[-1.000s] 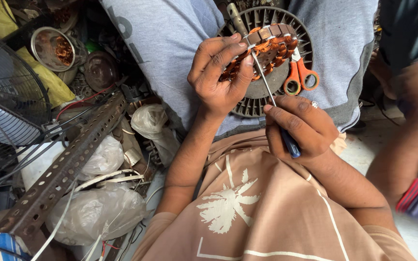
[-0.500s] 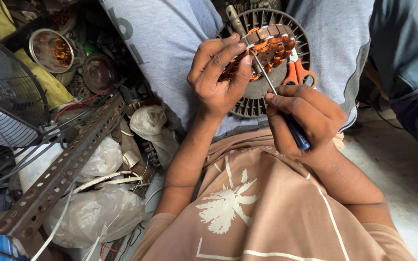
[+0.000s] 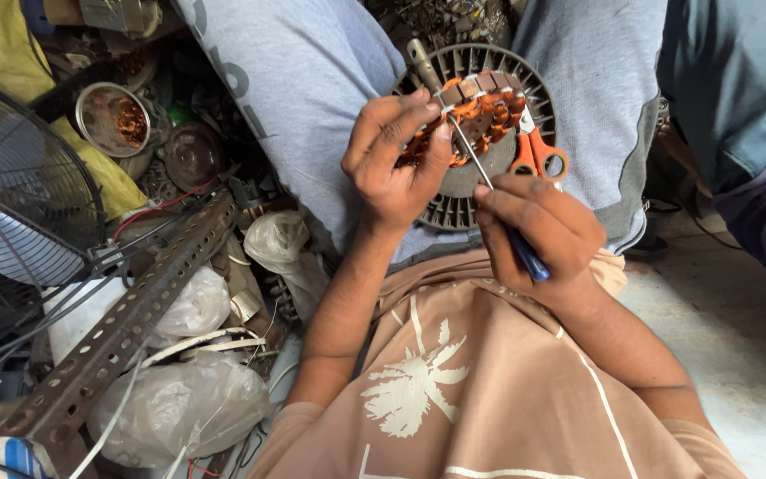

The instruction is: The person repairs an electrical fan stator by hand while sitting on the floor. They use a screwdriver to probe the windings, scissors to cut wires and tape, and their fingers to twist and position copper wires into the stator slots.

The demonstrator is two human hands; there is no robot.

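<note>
Stator (image 3: 476, 115), wound in copper, sits clamped in the left hand (image 3: 392, 168), its grip closed round the near edge. Right hand (image 3: 538, 226) pinches a screwdriver (image 3: 489, 182), tip among the windings. Orange scissors (image 3: 538, 155) lie just beyond that grip on a fan guard (image 3: 463, 191).

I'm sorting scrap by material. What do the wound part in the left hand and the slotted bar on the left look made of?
Orange-wound motor stator: seemingly glossy copper wire on grey steel blocks, going by the coppery coils. Long perforated angle bar: likely steel, dull brown and rusty-looking, with punched holes.
</note>
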